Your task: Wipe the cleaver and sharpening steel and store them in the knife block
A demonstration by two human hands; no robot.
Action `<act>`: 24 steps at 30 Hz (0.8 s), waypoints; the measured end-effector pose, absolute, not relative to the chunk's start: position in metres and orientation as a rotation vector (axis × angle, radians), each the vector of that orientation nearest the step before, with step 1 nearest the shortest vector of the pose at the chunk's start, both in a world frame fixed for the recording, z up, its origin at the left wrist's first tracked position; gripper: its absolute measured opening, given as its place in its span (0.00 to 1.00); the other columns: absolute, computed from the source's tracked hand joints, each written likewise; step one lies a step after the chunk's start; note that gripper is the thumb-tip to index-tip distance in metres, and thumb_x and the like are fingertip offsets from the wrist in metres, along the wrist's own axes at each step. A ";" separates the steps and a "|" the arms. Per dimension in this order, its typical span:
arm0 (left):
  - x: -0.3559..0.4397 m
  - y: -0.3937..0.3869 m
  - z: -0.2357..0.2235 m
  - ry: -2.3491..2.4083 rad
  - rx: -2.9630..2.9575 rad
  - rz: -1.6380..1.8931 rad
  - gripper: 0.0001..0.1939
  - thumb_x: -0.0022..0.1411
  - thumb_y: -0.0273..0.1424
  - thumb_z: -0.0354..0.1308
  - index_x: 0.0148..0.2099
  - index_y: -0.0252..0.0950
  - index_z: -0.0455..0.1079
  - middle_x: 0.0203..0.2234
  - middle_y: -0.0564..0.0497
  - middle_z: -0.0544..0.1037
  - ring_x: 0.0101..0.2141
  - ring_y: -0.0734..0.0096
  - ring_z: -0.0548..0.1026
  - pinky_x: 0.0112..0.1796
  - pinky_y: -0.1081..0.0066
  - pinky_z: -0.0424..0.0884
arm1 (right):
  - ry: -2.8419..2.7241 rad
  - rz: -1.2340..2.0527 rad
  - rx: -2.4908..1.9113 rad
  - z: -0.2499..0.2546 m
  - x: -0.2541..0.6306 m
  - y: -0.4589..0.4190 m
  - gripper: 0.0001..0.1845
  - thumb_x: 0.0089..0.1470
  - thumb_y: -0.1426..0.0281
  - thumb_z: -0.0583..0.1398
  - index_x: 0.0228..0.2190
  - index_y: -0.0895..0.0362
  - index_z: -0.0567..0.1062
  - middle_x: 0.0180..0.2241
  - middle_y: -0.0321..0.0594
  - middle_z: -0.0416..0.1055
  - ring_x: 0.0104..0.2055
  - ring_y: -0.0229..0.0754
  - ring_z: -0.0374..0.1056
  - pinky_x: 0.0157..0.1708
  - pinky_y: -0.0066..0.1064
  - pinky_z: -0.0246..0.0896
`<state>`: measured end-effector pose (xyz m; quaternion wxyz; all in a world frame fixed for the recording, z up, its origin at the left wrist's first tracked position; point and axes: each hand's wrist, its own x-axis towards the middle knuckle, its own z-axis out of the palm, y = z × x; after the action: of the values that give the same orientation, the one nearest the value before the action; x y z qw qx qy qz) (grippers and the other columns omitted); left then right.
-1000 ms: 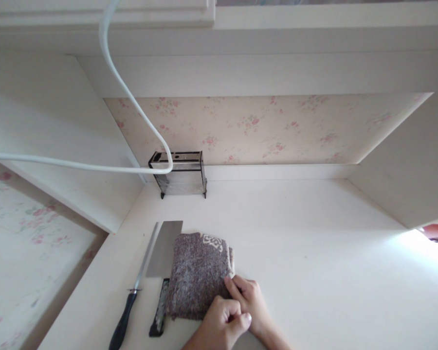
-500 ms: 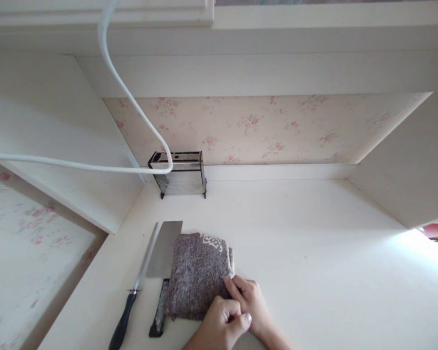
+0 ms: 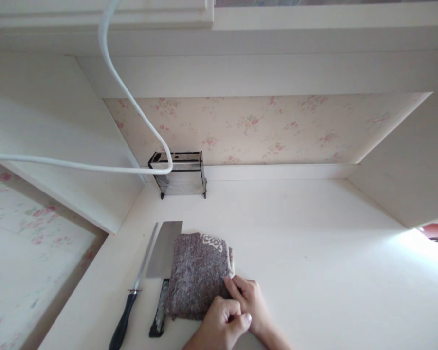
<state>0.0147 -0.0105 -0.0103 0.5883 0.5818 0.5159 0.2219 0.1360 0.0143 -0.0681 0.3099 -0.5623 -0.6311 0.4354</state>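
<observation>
My left hand (image 3: 222, 320) is curled closed, thumb on top, over the front right corner of a folded grey-brown towel (image 3: 199, 277). Pressed against it is my right hand (image 3: 252, 302), its fingers bent and one fingertip touching the towel's right edge. No object shows in either hand. The towel has a pale woven pattern near its far edge. To its left lies a cleaver (image 3: 164, 248) with a wide grey blade and a worn black handle; the towel covers part of the blade's edge. Further left lies a sharpening steel (image 3: 126, 311) with a black handle.
A narrow metal toaster (image 3: 182, 177) with black trim stands at the back left of the white counter (image 3: 306, 218). A white cable (image 3: 131, 99) hangs across the upper left, close to the camera. White panels flank the counter, and a cabinet (image 3: 95, 14) overhangs it.
</observation>
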 end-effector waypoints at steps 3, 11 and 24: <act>0.015 -0.011 -0.011 1.200 1.360 0.525 0.24 0.58 0.45 0.54 0.19 0.39 0.51 0.14 0.57 0.56 0.23 0.75 0.55 0.26 0.68 0.49 | -1.667 1.152 -1.485 -0.068 0.136 0.014 0.27 0.60 0.51 0.51 0.17 0.55 0.54 0.16 0.29 0.50 0.20 0.33 0.47 0.22 0.27 0.43; 0.014 -0.011 -0.013 1.208 1.342 0.524 0.27 0.57 0.50 0.56 0.19 0.38 0.53 0.14 0.57 0.57 0.24 0.74 0.57 0.27 0.70 0.53 | -1.673 1.146 -1.501 -0.068 0.135 0.015 0.28 0.60 0.51 0.50 0.17 0.55 0.53 0.16 0.30 0.50 0.20 0.33 0.47 0.22 0.27 0.43; 0.015 -0.011 -0.011 1.203 1.375 0.517 0.23 0.58 0.44 0.54 0.19 0.39 0.51 0.14 0.57 0.56 0.23 0.75 0.56 0.25 0.68 0.49 | -1.669 1.151 -1.499 -0.068 0.136 0.015 0.27 0.61 0.51 0.50 0.17 0.55 0.54 0.16 0.30 0.51 0.20 0.33 0.48 0.22 0.27 0.44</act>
<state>0.0146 -0.0105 -0.0113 0.5822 0.5887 0.5152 0.2213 0.1356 0.0152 -0.0684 0.3051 -0.5661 -0.6304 0.4348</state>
